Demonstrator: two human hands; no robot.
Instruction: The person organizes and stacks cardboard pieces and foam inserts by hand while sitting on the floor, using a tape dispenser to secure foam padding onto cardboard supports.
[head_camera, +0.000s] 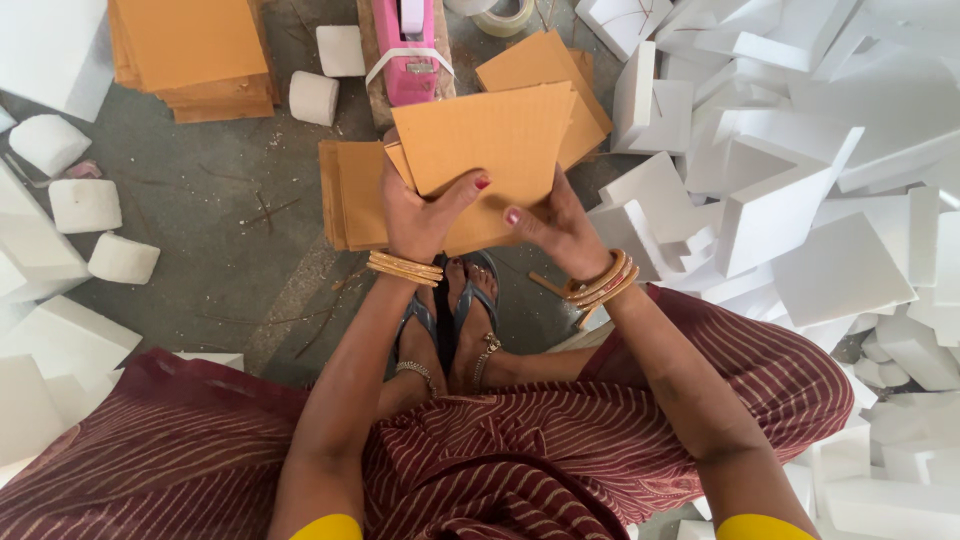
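Note:
Both hands hold a small stack of orange-brown cardboard sheets (495, 140) in front of me, above my feet. My left hand (420, 215) grips the stack's lower left edge, thumb across the front. My right hand (555, 225) holds the lower right corner, thumb on the sheet. Gold bangles ring both wrists. Under the held sheets, more cardboard sheets (350, 195) lie flat on the grey floor.
A pink tape dispenser (405, 45) and a tape roll (500, 15) lie ahead. A taller cardboard stack (190, 50) sits at far left. White foam blocks (800, 150) pile up on the right; foam pieces (85, 205) are scattered left. My sandalled feet (455, 320) rest below.

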